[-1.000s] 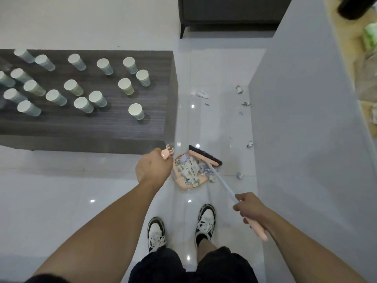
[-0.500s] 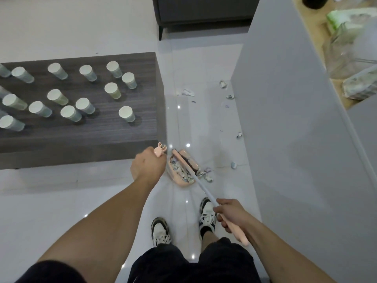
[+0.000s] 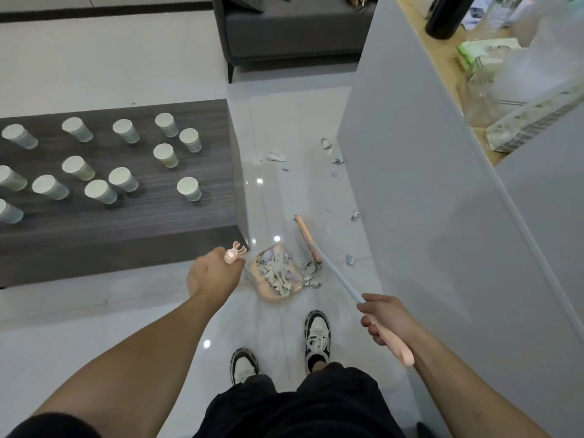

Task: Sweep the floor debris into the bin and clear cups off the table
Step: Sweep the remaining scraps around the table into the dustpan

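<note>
On the far left, a low, dark wood-grain bench carries a scatter of upright pale paper cups, most standing apart from one another. Just off its near right corner, the left hand is curled round the top of a pink dustpan handle, whose clip end sticks up above the knuckles. Beside that hand, the pink plastic dustpan rests on the glossy white tiled floor, heaped with torn paper scraps. A few more scraps lie at its right lip, touching the pink broom head. The broom's white shaft slopes down to the right hand, which grips the pink handle end. Loose bits of debris dot the floor further ahead, along the base of a tall grey partition. Two black-and-white sneakers stand below the dustpan.
</note>
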`<state>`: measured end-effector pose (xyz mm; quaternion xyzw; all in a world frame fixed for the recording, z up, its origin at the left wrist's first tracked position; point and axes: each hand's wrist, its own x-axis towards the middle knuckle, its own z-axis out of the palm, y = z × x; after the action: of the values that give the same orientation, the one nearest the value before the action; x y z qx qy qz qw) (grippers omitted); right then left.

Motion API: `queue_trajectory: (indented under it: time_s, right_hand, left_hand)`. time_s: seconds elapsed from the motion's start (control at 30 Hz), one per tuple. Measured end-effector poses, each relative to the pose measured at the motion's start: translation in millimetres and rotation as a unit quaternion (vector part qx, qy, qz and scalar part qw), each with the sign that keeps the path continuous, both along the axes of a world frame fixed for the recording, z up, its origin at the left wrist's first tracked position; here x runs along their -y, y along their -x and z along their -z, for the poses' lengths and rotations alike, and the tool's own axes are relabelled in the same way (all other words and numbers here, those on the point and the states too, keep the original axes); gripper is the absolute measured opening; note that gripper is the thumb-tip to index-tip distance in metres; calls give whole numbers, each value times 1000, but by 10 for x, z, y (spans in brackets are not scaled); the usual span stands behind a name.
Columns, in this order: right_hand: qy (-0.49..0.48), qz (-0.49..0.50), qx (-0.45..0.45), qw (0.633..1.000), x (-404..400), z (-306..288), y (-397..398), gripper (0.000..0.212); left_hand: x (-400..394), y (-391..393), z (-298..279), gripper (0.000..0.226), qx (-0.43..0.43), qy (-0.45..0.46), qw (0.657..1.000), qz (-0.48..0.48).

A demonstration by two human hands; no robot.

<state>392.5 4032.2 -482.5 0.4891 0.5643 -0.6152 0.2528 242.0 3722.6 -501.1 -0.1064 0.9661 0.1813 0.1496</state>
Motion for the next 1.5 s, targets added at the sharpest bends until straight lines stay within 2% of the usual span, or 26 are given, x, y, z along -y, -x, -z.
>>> queue_trajectory:
  time_s: [0.37,0.53,0.67,0.77,1.0,1.2,1.5]
  right_hand:
    - [-92,-10,35,995,-303,320,182,52]
    - [-60,-18,75,995,-35,437,13,35]
    - [-1,-3,64,998,392,371,-30,24]
    - [29,-21,63,997,656,304,32,7]
    - [90,-1,62,994,925,225,38,23]
    - [109,13,51,993,812,57,80,5]
    - [21,-79,4,997,371,-380,684,13]
  left_hand:
    - [-13,-11,27,28,0,24,998,53]
    - [-110,93,74,27,-4,39,997,73]
    - [-221,119,81,26,6,45,996,75]
    - [-259,79,85,26,5,43,996,82]
    - [-62,86,69,26,7,10,998,59]
    - [49,21,21,31,-12,-17,999,28]
    - [-233,480,-311,30,-28,-70,997,-30]
